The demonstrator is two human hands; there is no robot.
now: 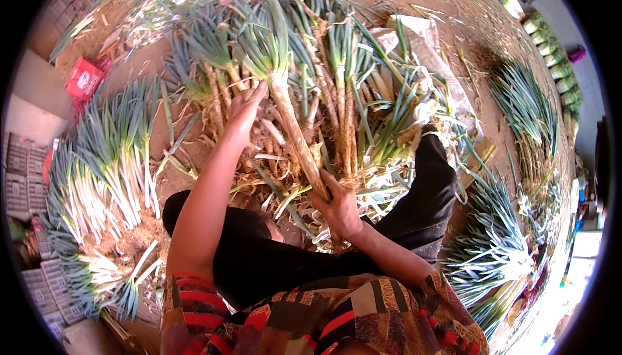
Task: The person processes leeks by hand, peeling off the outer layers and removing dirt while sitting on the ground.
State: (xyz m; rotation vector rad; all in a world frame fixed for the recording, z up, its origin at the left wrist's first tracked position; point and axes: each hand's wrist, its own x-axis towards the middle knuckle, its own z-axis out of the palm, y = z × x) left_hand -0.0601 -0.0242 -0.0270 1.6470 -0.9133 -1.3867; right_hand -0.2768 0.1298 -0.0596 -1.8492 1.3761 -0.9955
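Gripping long leek (295,128) near its root end, right hand (338,209) fingers clamped; left hand (243,115) fingers spread beside leek's stalk. Probably stiff, light, brittle-leaved.

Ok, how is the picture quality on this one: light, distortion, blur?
Head view: strong fisheye bending with a black rim; hard sun glares off the peeled white leek stalks; both hands, left hand and right hand on the leek, are sharp; the far edges are soft.

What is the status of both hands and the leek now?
Right hand grips leek near root end. Left hand open, touching upper stalk. Unpeeled leek pile close behind.
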